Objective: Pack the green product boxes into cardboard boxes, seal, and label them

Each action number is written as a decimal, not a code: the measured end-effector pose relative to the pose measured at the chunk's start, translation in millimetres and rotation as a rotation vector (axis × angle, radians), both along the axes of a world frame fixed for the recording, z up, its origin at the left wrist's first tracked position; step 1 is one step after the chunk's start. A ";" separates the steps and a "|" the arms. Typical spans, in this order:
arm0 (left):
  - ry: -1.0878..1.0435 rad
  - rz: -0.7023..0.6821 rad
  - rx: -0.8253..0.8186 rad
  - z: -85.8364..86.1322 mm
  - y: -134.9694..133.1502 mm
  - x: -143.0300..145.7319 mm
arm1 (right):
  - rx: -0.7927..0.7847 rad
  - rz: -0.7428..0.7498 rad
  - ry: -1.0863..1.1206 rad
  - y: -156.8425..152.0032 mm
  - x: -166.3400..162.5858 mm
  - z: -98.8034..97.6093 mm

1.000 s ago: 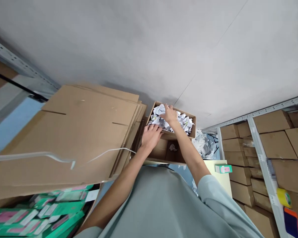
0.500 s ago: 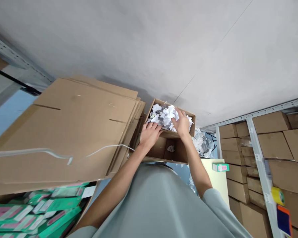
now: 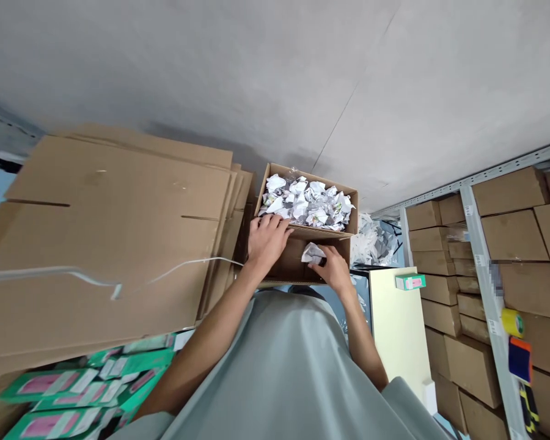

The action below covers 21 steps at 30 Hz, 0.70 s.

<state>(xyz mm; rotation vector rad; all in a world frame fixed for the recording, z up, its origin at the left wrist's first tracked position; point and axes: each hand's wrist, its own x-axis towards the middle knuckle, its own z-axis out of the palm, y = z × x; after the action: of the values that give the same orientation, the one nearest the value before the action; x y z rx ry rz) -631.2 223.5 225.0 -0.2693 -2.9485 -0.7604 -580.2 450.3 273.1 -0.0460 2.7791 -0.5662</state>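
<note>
A cardboard box (image 3: 354, 211) stands against the wall, filled with crumpled white paper (image 3: 309, 201), some of it with printed colours. Closer to my body is a second open cardboard box (image 3: 286, 266), its brown inside largely bare. My left hand (image 3: 268, 239) has its fingers hooked over the near rim of the filled box, at the left end; the thumb is hidden. Down in the nearer box, my right hand (image 3: 333, 267) pinches a crumpled piece of paper (image 3: 312, 253) between thumb and fingers.
Flattened cardboard sheets (image 3: 119, 244) lean at the left, with a white strap (image 3: 73, 273) across them. Green-and-pink packages (image 3: 87, 391) lie below. At right are a pale tabletop (image 3: 394, 330) with a small green box (image 3: 410, 281), a heap of scrap paper (image 3: 371, 241) and shelved cartons (image 3: 516, 238).
My right hand has moved from the paper in the filled box down into the nearer box and closed on a crumpled piece there. My left hand stays at the rim.
</note>
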 end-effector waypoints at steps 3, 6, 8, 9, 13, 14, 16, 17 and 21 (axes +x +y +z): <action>0.003 0.006 -0.004 -0.3 0.4 -0.3 | -0.007 0.006 0.073 -0.5 -18.1 15.8; -0.005 0.014 0.012 0.5 1.0 -0.7 | 0.026 0.050 0.163 -11.7 -52.4 30.2; -0.011 0.013 0.008 1.6 1.2 -0.9 | 0.074 0.127 0.187 -28.7 -80.6 34.3; -0.010 0.012 -0.002 2.3 1.2 -0.9 | 0.106 0.177 0.181 -39.5 -94.5 34.6; 0.013 0.010 -0.044 5.1 0.6 -0.9 | 0.289 0.311 0.070 -84.0 -136.2 27.9; 0.020 0.012 -0.046 5.7 0.4 -0.9 | 0.335 0.325 0.035 -91.9 -141.6 25.5; 0.029 0.020 -0.038 6.8 0.3 -0.7 | 0.397 0.343 -0.018 -101.3 -146.9 21.1; 0.031 0.025 -0.031 7.2 0.4 -0.4 | 0.410 0.352 -0.031 -102.8 -147.5 19.7; 0.039 0.040 -0.022 7.4 1.4 1.1 | 0.381 0.381 0.006 -94.8 -143.8 22.4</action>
<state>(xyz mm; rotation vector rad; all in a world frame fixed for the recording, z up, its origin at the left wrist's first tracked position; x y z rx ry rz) -630.1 224.9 232.4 -0.2233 -2.9180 -0.7094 -724.1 355.5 295.5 -0.4780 2.7299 0.0582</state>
